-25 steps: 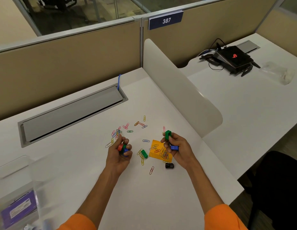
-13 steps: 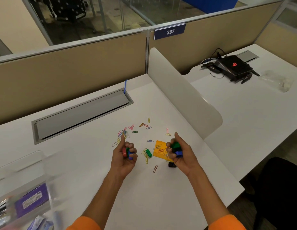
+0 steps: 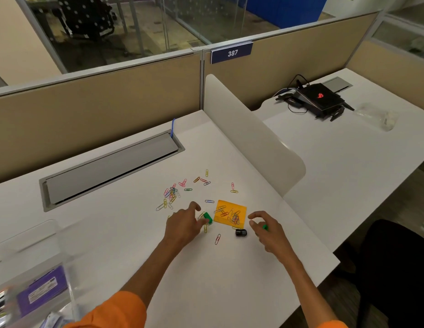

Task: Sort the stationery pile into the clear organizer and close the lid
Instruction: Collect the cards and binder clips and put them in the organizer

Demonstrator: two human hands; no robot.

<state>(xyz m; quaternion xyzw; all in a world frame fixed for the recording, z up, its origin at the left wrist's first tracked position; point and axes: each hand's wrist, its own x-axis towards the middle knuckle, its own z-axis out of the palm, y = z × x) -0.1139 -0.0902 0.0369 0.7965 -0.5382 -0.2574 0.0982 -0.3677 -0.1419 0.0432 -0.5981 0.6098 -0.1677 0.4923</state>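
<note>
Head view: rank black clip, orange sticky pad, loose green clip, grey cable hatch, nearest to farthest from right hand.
1. Black clip, just left of the right hand.
2. Orange sticky pad, ahead-left.
3. Green clip, by the left hand.
4. Grey cable hatch, far back-left.

matt white desk (image 3: 230, 280), clear glossy plastic organizer (image 3: 28, 268), matt yellow paper pad (image 3: 230, 210)

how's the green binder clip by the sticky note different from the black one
The green binder clip lies left of the sticky note, at the left hand; the black binder clip lies off the note's near right corner, untouched. Both rest on the desk.
</note>
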